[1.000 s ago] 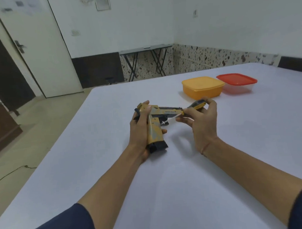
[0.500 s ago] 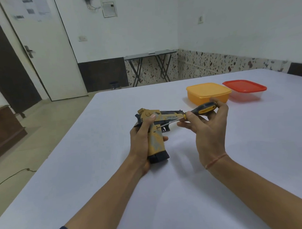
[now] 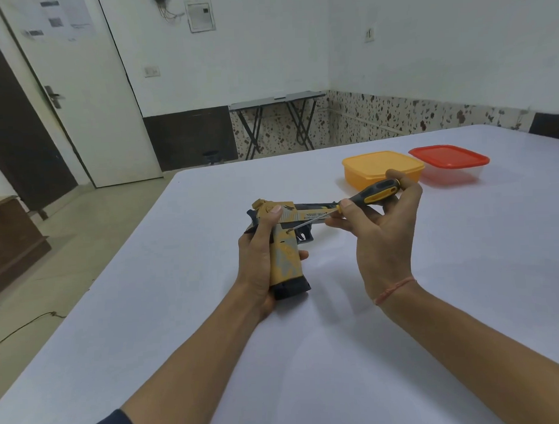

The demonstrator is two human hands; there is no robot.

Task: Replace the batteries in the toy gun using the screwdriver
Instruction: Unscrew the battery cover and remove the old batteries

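**Screwdriver tip at the toy gun's grip**

The left hand (image 3: 258, 263) grips the toy gun (image 3: 287, 243) just above the white table (image 3: 179, 278). The right hand (image 3: 383, 236) pinches the screwdriver (image 3: 366, 196), its tip touching the grip's upper side.

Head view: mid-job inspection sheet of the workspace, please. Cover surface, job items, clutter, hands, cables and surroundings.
Surface: table, white covering.
Job's things: toy gun with the screwdriver tip at the top of its grip; batteries: nothing seen.
Clutter: orange container and red-lidded container, both closed, side by side at far right.
Hands: left hand grips the toy gun; right hand holds the screwdriver handle.
Cables: dark cable on the floor, left of the table.
Surroundings: folding table at the far wall; white door.
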